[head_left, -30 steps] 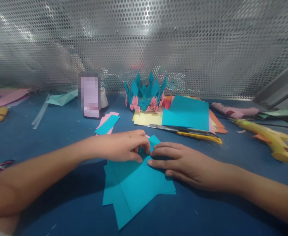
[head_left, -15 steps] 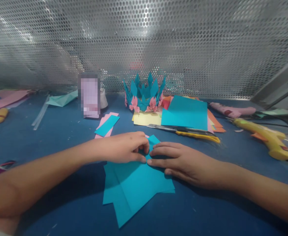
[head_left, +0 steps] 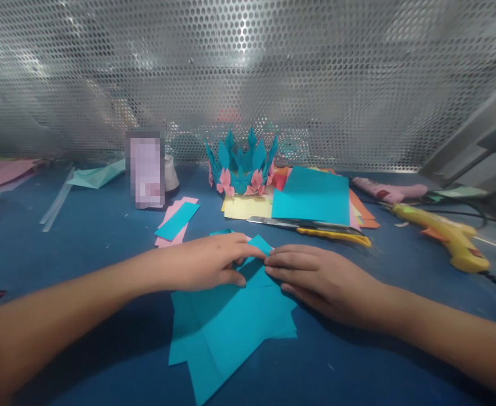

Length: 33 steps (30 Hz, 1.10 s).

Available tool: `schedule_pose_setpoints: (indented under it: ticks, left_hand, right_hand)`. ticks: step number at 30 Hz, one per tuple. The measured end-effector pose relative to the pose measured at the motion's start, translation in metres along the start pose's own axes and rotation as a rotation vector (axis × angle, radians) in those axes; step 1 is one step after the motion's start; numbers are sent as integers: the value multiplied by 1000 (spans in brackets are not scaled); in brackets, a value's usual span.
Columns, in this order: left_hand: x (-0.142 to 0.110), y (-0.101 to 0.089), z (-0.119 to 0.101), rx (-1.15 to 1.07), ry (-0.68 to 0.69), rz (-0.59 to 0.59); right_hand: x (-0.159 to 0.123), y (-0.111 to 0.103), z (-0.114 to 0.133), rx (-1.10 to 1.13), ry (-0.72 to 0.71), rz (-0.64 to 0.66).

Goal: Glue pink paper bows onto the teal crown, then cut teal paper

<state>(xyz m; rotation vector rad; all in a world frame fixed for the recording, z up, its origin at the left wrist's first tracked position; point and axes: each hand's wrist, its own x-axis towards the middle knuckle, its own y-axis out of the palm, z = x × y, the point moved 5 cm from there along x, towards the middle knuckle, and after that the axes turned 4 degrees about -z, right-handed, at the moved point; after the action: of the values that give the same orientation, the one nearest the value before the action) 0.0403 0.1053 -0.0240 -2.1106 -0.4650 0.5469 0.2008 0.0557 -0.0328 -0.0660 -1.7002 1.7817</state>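
Overlapping blue paper sheets [head_left: 231, 332] lie on the table in front of me, their corners pointing different ways. My left hand [head_left: 218, 259] rests on the upper part of the paper, index finger stretched to the right and thumb apart from it. From the other side my right hand [head_left: 328, 276] lays its outstretched fingers along the right edge of the paper. The fingertips of both hands meet near a blue corner [head_left: 260, 242] at the top. Part of the sheets is hidden beneath my left hand.
Behind the hands stand a blue and pink paper crown [head_left: 242, 169] and a pixelated phone-like object [head_left: 146, 172]. A yellow-handled utility knife [head_left: 332, 234] lies before stacked coloured paper [head_left: 311, 194]. Yellow [head_left: 442, 234] and pink [head_left: 392, 190] glue guns lie right; pink and blue strips [head_left: 178, 221] lie left.
My left index finger has straightened and reached right to my right fingertips. My right fingers have drawn closer together along the paper's edge. The whole view has shifted slightly.
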Motion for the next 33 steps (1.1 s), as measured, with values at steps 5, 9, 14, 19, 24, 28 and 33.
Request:
schedule_pose_setpoints:
  ticks: [5,9,14,19,24,28,33]
  left_hand:
    - [1,0,0,25,-10,-2]
    - [0,-1,-1,36,-6,-4]
    - [-2,-2,-1,30,8,-14]
    - [-1,-2,1,42,6,-14]
    - [-1,-1,1,39,-12,-2]
    - [-2,-1,1,33,-19,-11]
    - [-2,0,-1,34,-30,-9]
  right_hand:
    - [-4,-4,-1,-74,-36,-5]
    - [-4,-8,-3,-123,-25,7]
    - [-4,-10,-3,-109,-18,16]
    - [-6,-9,-6,-30,31,56]
    - [-2,-15,-7,71,64,89]
    - [0,-20,-8,151,64,72]
    - [-11,-22,-17,206,12,64]
